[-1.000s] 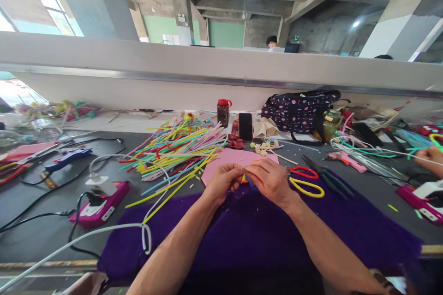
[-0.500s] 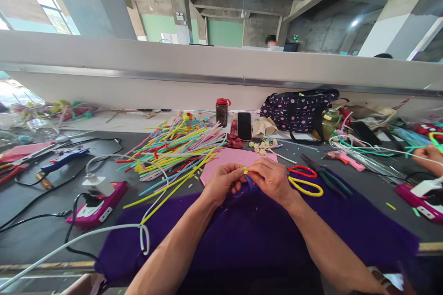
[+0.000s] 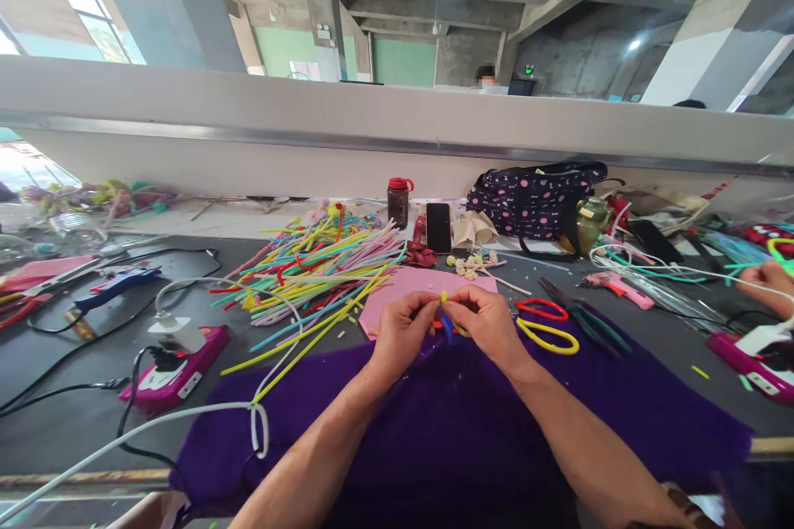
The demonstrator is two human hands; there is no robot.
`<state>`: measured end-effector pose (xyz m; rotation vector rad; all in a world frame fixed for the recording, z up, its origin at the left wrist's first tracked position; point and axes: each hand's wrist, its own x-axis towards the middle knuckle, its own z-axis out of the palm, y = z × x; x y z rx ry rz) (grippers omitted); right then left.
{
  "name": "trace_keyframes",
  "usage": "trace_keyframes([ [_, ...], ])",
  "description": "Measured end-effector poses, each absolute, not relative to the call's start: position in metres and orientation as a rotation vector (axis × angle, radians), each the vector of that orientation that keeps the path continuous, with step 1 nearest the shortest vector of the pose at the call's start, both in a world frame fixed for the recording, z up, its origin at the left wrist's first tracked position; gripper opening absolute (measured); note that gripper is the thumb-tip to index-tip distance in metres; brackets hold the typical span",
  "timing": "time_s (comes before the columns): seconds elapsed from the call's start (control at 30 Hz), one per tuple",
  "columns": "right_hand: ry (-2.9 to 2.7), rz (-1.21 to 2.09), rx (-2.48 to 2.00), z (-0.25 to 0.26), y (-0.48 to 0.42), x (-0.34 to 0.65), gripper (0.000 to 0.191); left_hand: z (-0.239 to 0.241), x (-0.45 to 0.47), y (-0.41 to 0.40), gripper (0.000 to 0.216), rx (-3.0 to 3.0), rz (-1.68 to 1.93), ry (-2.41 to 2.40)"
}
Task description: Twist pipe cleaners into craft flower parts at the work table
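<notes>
Head view: small yellow-and-blue piece (image 3: 447, 332) sits squarely between left hand (image 3: 400, 335) and right hand (image 3: 490, 326), neither nearer. Both narrow: left pinching its left side, right its right. Yellow tip pokes above fingertips, blue part runs down below; long axis looks near upright, exact tilt can't tell from here. Past hands, bottle (image 3: 398, 208), capped, contents too dark to make out. Beyond right hand, bag (image 3: 521, 202), insides hidden; farther right, greenish jar (image 3: 592, 221), contents unclear.
</notes>
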<state>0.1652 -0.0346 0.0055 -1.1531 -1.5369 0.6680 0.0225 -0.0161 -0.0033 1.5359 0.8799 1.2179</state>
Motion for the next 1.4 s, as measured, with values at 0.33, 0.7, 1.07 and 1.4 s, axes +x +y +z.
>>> trace_keyframes([
  [0.33,-1.411,0.626,-1.089,0.016,-0.044,0.155,0.014,0.000,0.026,-0.020,0.025,1.062,1.117,0.664],
  [0.7,-1.450,0.647,-1.017,0.012,-0.049,0.159,0.016,0.016,0.001,-0.011,0.019,0.920,1.113,0.554],
  [1.07,-1.417,0.974,-0.968,0.012,-0.043,0.167,0.023,0.005,0.010,-0.011,0.022,1.131,0.879,0.692],
  [1.4,-1.464,0.836,-1.093,0.016,-0.042,0.170,0.019,0.003,0.014,-0.014,0.023,1.171,0.906,0.698],
])
